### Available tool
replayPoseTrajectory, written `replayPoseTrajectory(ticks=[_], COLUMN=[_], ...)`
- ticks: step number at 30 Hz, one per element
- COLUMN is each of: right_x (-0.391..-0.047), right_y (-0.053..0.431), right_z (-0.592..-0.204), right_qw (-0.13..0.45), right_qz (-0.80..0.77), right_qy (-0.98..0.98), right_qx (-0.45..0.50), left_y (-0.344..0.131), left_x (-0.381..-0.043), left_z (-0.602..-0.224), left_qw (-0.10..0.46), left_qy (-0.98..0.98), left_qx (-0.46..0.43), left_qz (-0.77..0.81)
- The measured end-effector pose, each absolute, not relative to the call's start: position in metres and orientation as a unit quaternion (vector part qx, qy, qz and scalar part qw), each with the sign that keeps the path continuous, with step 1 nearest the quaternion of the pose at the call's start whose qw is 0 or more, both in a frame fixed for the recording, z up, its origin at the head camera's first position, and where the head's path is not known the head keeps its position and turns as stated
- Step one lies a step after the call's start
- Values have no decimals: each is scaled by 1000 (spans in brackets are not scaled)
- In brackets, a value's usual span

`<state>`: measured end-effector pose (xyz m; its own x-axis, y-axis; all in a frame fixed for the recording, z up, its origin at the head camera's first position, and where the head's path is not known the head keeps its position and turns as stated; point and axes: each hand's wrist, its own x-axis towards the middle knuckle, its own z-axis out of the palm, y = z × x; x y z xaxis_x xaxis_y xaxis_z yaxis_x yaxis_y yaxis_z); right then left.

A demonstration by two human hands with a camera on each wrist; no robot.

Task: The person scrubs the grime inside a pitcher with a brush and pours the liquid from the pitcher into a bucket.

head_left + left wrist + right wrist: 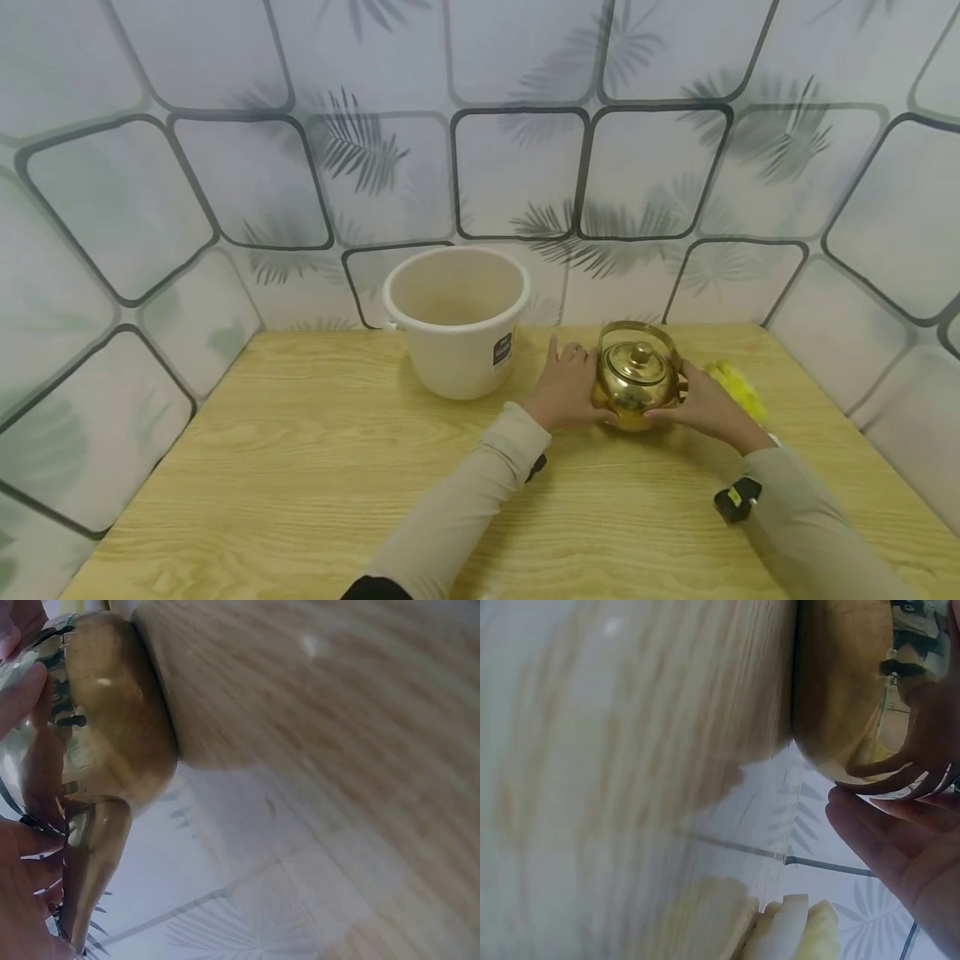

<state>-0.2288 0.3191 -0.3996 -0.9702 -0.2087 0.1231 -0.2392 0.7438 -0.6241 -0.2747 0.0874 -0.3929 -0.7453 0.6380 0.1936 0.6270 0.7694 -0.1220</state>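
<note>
Head view: kettle (632, 395) upright on the surface (300, 467), at four o'clock from centre; left grip (568, 390) at its nine o'clock, right grip (711, 407) at its three, both clasping its sides between thumb and fingers; bucket (453, 362) near, toward ten o'clock

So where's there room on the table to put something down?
The biggest bare patch of table is left of the white bucket and left sleeve. Another lies between the left and right sleeve, in front of the gold teapot. It's crowded around the teapot: left hand and right hand against it, bucket and yellow item close by.
</note>
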Motion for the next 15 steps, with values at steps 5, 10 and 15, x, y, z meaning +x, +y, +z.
replayPoseTrajectory(ticks=[5,10,15], right_x=[-226,-222,-214], right_y=[315,309,302], right_z=[-397,-394,-380], right_qw=[33,44,41], right_qz=[329,324,310], right_qy=[-937,-937,-943], right_qx=[116,122,114], left_y=[86,82,75], left_x=[-273,-270,-264], left_z=[-391,-390,-382], left_qw=[109,108,116], left_qy=[-934,-933,-933], left_qx=[-340,-342,-341], left_qz=[31,32,16])
